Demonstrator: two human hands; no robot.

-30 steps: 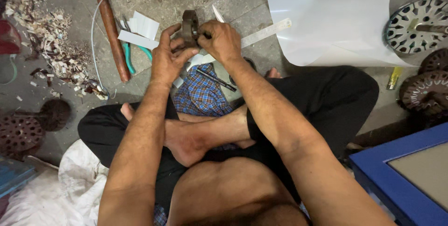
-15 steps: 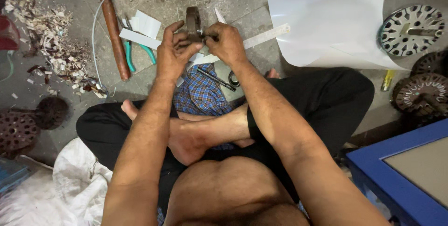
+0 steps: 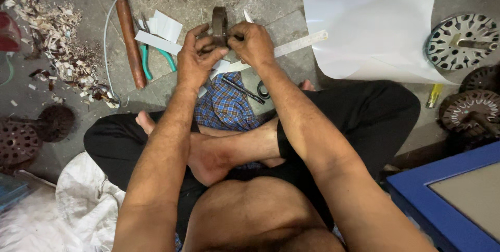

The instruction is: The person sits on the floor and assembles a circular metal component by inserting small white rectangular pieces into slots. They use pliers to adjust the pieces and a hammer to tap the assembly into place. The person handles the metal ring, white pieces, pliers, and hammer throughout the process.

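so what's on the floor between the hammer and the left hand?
Head view: green-handled pliers and white paper strips lie between the hammer and the left hand.

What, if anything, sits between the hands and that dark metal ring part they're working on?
Nothing visible does. The left hand and right hand both grip the metal ring part directly, above the steel ruler on the floor.
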